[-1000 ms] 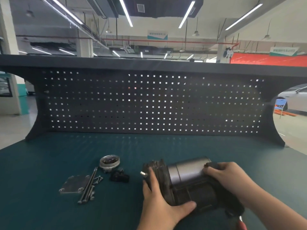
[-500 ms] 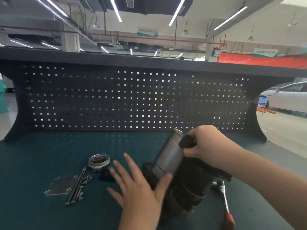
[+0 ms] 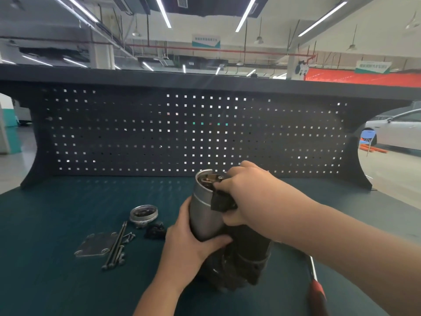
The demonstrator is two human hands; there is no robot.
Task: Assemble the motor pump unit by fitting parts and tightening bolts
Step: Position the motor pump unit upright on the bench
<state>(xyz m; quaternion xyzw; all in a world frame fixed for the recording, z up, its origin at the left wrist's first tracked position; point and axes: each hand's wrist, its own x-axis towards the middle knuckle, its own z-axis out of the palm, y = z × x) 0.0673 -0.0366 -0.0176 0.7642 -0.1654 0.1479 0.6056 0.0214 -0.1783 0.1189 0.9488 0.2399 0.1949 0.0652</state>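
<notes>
Head view: the motor (image 3: 205, 215) stands upright on the green surface (image 3: 57, 281), black pump end down — left hand (image 3: 189, 245) wraps its fingers round the silver body, right hand (image 3: 248, 195) grips the black block near the open top. Left of it lie a plate (image 3: 96, 244), long bolts (image 3: 116, 245), a round cap (image 3: 143, 214) and a small black part (image 3: 156, 230); a red-handled tool (image 3: 316, 286) lies to the right.

Red-handled tool (image 3: 317, 290) cut off by bottom edge; motor pump unit (image 3: 237, 261) base behind hands.

The motor (image 3: 205, 215) now stands upright (open end up); the left hand (image 3: 189, 245) grips its casing.
</notes>
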